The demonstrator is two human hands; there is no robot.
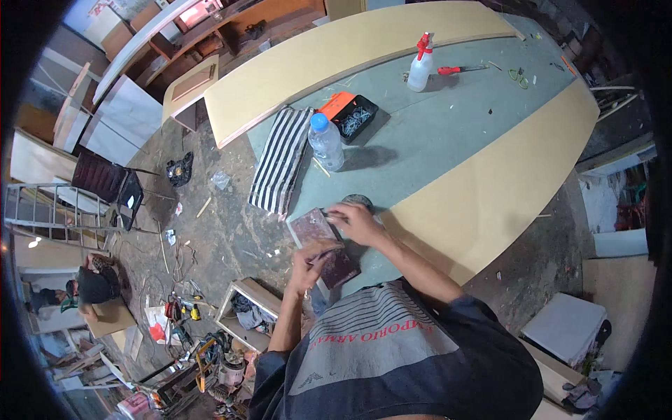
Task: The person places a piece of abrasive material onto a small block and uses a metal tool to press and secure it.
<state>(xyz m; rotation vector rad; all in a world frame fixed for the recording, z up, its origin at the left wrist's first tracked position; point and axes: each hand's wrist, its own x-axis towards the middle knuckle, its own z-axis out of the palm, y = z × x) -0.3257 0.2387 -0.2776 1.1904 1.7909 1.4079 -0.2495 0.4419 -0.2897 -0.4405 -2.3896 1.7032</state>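
Observation:
At the near left corner of the table lies a worn reddish-brown rectangular piece, dusted with pale marks; whether it is sandpaper or a thin board I cannot tell. My left hand is closed across its middle, fingers bent over it. My right hand is by its far right edge with the fingers curled and the tips pressed together; anything small between them is hidden. Just beyond my right hand sits a round dark grey object, partly covered by it. A clear plastic bottle with a blue cap stands farther back.
Black-and-white striped cloth hangs over the left table edge. Nearby is an open black-and-orange box of screws. A spray bottle and red-handled screwdriver are farther off. Long curved yellowish panels flank the grey-green tabletop. Tools litter the floor.

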